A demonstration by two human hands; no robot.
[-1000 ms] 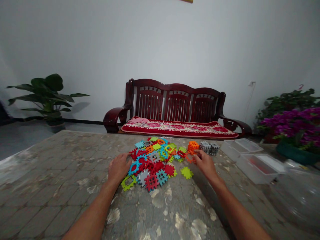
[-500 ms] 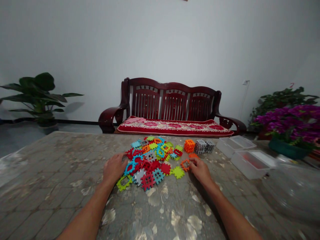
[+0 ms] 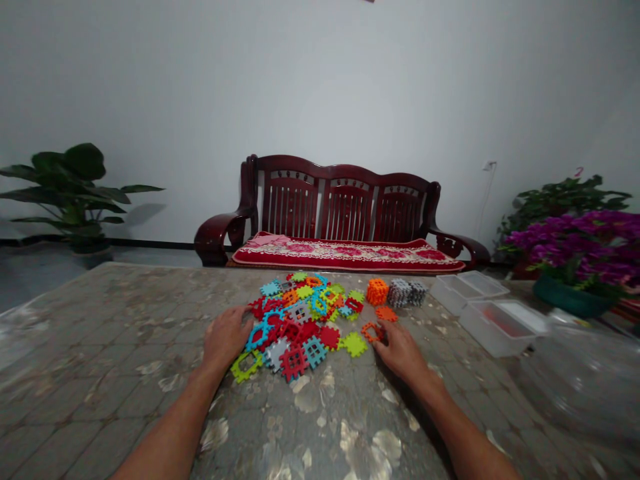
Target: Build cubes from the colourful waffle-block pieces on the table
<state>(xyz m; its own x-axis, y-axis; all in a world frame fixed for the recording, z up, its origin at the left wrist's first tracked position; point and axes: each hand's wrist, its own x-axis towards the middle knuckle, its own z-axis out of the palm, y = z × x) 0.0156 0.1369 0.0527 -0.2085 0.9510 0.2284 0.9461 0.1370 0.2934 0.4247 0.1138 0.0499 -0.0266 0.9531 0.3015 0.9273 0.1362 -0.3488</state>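
A heap of flat, notched plastic tiles (image 3: 300,320) in red, blue, green, orange and grey lies on the patterned table (image 3: 125,347). My left hand (image 3: 226,337) rests at the heap's left edge, fingers loosely curled against the red and blue tiles. My right hand (image 3: 397,347) lies to the right, its fingertips pinched on an orange ring-shaped tile (image 3: 371,331). Another orange tile (image 3: 386,313) lies flat just beyond it. An orange cube built of tiles (image 3: 377,291) and a grey built block (image 3: 406,293) stand behind.
Two clear plastic boxes (image 3: 500,325) sit at the table's right, with a clear plastic bag (image 3: 590,387) nearer me. A dark wooden bench with a red cushion (image 3: 345,253) stands past the table. Potted plants flank it: green (image 3: 75,193) left, purple-flowered (image 3: 585,253) right.
My right hand drew back from the orange cube toward me, taking an orange ring tile with it. My left hand stayed at the heap's edge.
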